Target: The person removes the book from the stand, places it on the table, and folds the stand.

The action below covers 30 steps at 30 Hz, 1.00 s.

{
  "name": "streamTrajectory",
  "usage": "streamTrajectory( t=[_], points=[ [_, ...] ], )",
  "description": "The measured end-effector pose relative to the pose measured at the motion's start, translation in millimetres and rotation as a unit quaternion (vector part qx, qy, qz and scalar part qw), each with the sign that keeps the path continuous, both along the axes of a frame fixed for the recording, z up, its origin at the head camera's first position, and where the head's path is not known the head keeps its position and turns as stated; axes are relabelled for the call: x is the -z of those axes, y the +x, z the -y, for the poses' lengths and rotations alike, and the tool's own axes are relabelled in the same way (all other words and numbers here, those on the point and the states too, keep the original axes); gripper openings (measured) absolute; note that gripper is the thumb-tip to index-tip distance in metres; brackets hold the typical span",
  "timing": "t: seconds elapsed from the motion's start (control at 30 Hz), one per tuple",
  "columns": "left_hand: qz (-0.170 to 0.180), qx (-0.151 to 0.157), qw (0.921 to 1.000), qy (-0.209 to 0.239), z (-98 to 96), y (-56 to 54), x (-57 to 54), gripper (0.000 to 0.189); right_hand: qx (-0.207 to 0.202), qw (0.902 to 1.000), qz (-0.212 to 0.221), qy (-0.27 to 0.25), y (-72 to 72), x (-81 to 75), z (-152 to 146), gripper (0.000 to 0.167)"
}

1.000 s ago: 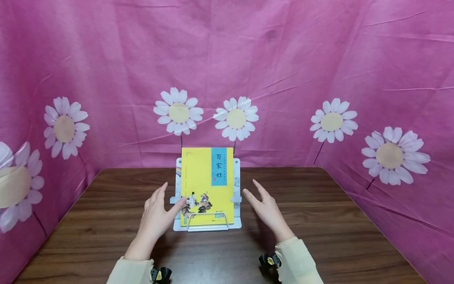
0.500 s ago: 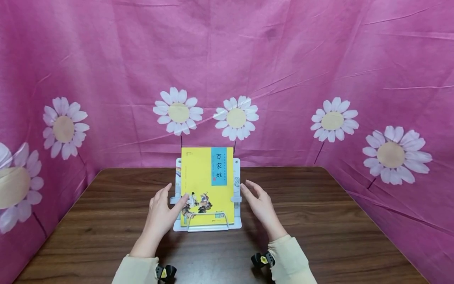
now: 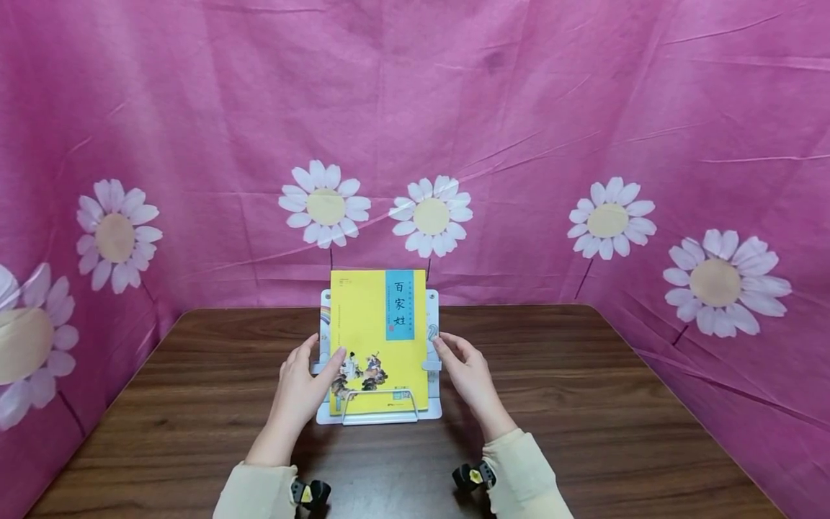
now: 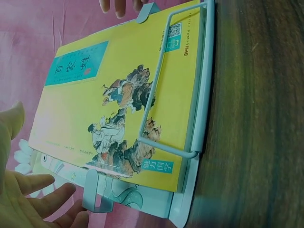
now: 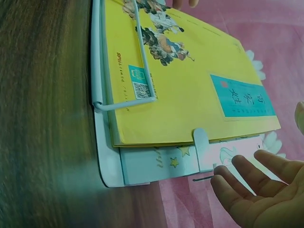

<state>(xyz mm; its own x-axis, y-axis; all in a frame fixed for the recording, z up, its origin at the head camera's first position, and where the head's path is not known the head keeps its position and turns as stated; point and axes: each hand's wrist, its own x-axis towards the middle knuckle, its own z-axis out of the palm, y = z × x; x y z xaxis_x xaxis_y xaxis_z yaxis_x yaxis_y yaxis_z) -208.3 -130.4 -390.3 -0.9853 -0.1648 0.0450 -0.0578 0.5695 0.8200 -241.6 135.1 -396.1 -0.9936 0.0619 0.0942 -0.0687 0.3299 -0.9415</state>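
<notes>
The yellow rectangular paper book with a blue title panel (image 3: 369,324) leaned back at lower centre of the head view. Behind it, a shiny pink cloth printed with white daisies (image 3: 519,108) filled the upper half of the frame and both side edges. Below spread a dark brown wood-grained table (image 3: 583,389). On it, at lower centre, stood a white metal book stand (image 3: 433,411), bearing the book in front of a pale board printed with a rainbow and stars (image 5: 166,164). Cream sleeves (image 3: 528,476) came in from the bottom edge. Left of the book, the left hand (image 3: 295,389) had its fingers extended and its thumb spread wide, clear of the cover in the left wrist view. At right, the right hand (image 3: 476,382) held its fingers loosely extended and parted, close to the board's edge; whether they touched it could not be told. A bent white wire holder (image 4: 168,147) crossed the lower cover. Black wrist cameras (image 3: 311,494) sat near bottom centre. Smallest, a flat white clip (image 3: 431,365) overlapped the book's right edge.
</notes>
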Motion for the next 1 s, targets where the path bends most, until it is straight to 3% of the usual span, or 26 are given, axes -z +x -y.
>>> streamTrajectory(
  t=[0.4,1.0],
  points=[
    [-0.027,-0.012,0.9993,0.021,-2.5,-8.4,6.1,0.081,0.003,0.9998,0.015,0.009,-5.2,4.5,13.9,0.056],
    [-0.031,-0.022,0.9982,0.047,-8.6,-15.3,7.1,0.071,0.019,0.9996,0.000,0.020,-6.0,5.6,24.5,0.057]
  ],
)
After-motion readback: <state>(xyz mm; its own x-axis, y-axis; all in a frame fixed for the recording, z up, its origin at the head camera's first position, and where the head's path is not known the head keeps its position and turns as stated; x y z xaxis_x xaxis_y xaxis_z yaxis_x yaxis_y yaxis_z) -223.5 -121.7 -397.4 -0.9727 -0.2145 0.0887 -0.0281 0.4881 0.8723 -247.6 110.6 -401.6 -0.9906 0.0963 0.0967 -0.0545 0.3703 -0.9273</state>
